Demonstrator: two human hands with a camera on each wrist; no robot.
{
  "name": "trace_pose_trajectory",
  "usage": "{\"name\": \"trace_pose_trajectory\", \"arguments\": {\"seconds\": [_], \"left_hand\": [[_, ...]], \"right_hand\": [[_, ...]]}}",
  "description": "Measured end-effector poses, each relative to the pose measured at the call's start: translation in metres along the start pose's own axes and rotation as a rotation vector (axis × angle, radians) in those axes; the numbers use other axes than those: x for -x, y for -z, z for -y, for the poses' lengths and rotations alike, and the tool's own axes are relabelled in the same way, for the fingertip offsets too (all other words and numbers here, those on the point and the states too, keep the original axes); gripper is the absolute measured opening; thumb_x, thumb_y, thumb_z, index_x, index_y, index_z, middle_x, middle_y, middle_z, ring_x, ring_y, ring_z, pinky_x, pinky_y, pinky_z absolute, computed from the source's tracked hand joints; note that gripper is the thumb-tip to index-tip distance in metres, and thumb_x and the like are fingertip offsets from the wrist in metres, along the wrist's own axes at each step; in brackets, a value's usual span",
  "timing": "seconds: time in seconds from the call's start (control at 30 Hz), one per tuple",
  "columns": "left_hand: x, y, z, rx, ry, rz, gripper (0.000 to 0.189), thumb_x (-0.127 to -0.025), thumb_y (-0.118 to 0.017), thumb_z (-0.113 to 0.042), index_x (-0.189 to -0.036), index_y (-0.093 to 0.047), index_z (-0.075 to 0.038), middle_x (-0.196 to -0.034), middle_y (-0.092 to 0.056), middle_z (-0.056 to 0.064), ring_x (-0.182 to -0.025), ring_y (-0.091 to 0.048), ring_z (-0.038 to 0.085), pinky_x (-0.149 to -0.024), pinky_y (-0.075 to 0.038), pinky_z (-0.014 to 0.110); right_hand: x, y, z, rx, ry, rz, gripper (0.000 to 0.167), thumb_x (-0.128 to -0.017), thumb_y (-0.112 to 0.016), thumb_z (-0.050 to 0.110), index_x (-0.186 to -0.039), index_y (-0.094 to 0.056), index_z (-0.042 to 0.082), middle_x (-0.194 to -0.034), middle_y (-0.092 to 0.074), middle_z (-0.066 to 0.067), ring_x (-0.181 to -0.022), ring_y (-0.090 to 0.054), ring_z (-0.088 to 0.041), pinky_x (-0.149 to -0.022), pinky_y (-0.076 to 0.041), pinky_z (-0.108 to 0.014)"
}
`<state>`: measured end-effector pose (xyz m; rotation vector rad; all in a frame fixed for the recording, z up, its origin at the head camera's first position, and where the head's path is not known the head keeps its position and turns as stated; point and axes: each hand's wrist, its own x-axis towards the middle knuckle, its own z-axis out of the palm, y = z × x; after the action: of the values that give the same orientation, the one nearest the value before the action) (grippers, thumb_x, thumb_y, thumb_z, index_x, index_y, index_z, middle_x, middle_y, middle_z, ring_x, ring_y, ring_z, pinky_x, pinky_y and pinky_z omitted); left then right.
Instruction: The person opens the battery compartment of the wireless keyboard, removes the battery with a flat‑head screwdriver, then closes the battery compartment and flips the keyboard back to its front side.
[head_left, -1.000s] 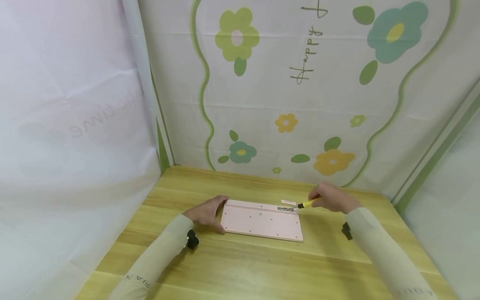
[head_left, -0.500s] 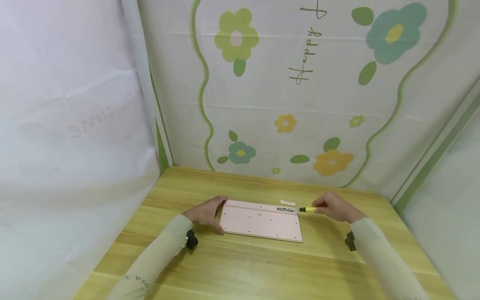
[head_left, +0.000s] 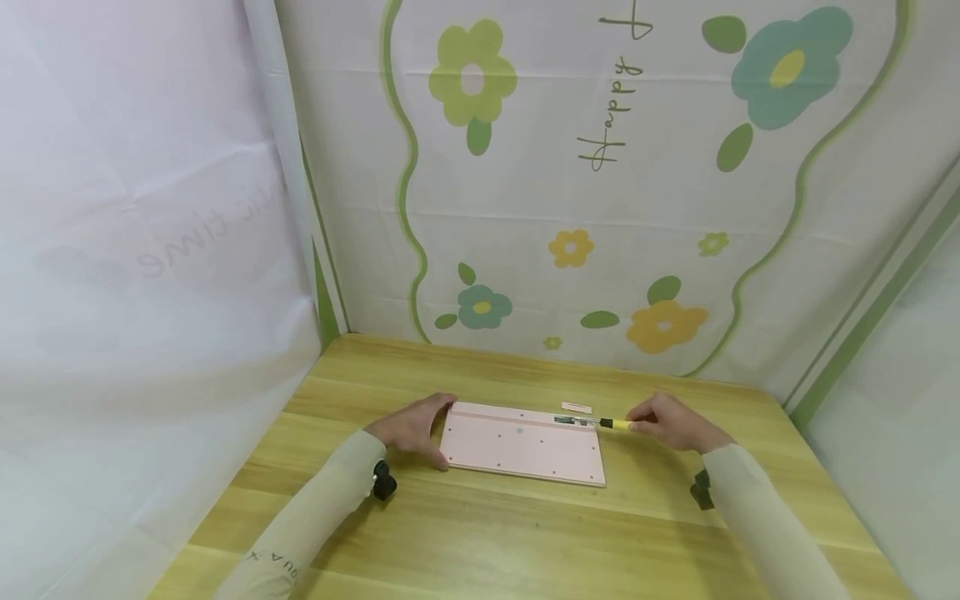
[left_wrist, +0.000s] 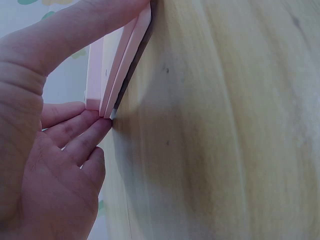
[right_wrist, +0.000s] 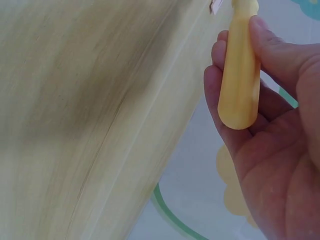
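On a wooden table (head_left: 480,542), the left hand (head_left: 412,427) is gripping the left end of a pink panel (head_left: 510,454) between wide-spread thumb and fingers. The right hand (head_left: 671,422) is pinching a yellow-handled tool (head_left: 620,424) in curled fingers. The tool is now lying flatter than a second ago, probably reaching along the panel's slot (head_left: 564,420), where small details are blurring.

A pale cream fabric sleeve (head_left: 318,504) with dark printed capitals (head_left: 275,562) ends behind the bare left hand (head_left: 412,427); a matching pale sleeve (head_left: 765,512) ends behind the bare right hand (head_left: 675,423). Small black blocky devices (head_left: 384,481) sit by both wrists.
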<state>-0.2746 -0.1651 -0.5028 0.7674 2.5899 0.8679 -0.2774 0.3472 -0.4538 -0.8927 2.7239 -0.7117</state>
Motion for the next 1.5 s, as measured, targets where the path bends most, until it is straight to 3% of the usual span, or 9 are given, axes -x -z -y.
{"name": "trace_pose_trajectory", "arguments": {"seconds": [0.33,0.57,0.8,1.03,1.27,1.5], "left_hand": [[-0.002,0.000,-0.002,-0.037,-0.018,-0.004,0.125,-0.069,-0.101,-0.039,-0.164,-0.028,-0.004,-0.169,-0.036,0.017,-0.157,-0.036,0.037,-0.129,-0.033,0.054],[-0.001,0.000,-0.001,-0.026,-0.016,-0.006,0.125,-0.070,-0.101,-0.038,-0.165,-0.027,-0.004,-0.169,-0.036,0.017,-0.157,-0.035,0.038,-0.129,-0.032,0.054],[-0.002,0.001,0.001,-0.016,-0.014,-0.005,0.126,-0.069,-0.101,-0.039,-0.165,-0.027,-0.003,-0.169,-0.036,0.017,-0.158,-0.034,0.038,-0.129,-0.031,0.054],[-0.002,0.002,0.003,-0.012,-0.022,0.002,0.125,-0.070,-0.100,-0.038,-0.164,-0.026,-0.001,-0.167,-0.037,0.017,-0.156,-0.036,0.037,-0.128,-0.033,0.054],[-0.001,0.001,0.002,-0.002,-0.013,0.006,0.126,-0.070,-0.101,-0.038,-0.165,-0.026,-0.002,-0.168,-0.035,0.018,-0.157,-0.035,0.037,-0.129,-0.032,0.054],[-0.001,0.000,0.000,0.004,-0.020,0.008,0.126,-0.070,-0.100,-0.038,-0.165,-0.026,-0.002,-0.168,-0.036,0.018,-0.157,-0.035,0.037,-0.128,-0.033,0.054]], "right_hand": [[0.006,0.004,0.007,0.036,-0.064,-0.092,0.017,-0.098,-0.075,0.014,-0.109,-0.078,0.002,-0.105,-0.078,-0.009,-0.089,-0.068,-0.008,-0.075,-0.059,-0.025],[0.017,0.008,0.002,0.045,-0.085,-0.135,0.012,-0.100,-0.073,0.014,-0.105,-0.078,0.006,-0.100,-0.077,-0.004,-0.084,-0.066,-0.005,-0.072,-0.058,-0.025],[0.036,0.011,-0.008,0.128,-0.088,-0.255,0.012,-0.097,-0.077,0.015,-0.106,-0.079,0.007,-0.107,-0.079,-0.008,-0.098,-0.076,-0.028,-0.084,-0.064,-0.043],[0.054,0.004,-0.015,0.186,-0.108,-0.365,0.008,-0.093,-0.080,0.010,-0.100,-0.079,0.008,-0.100,-0.079,-0.008,-0.090,-0.075,-0.027,-0.076,-0.063,-0.038],[0.067,-0.011,-0.028,0.201,-0.140,-0.412,0.011,-0.089,-0.083,0.007,-0.099,-0.079,0.003,-0.103,-0.079,-0.017,-0.094,-0.076,-0.037,-0.079,-0.064,-0.049],[0.071,-0.023,-0.036,0.199,-0.199,-0.413,0.010,-0.086,-0.085,0.009,-0.094,-0.079,0.007,-0.095,-0.079,-0.011,-0.082,-0.071,-0.023,-0.071,-0.059,-0.034]]}}
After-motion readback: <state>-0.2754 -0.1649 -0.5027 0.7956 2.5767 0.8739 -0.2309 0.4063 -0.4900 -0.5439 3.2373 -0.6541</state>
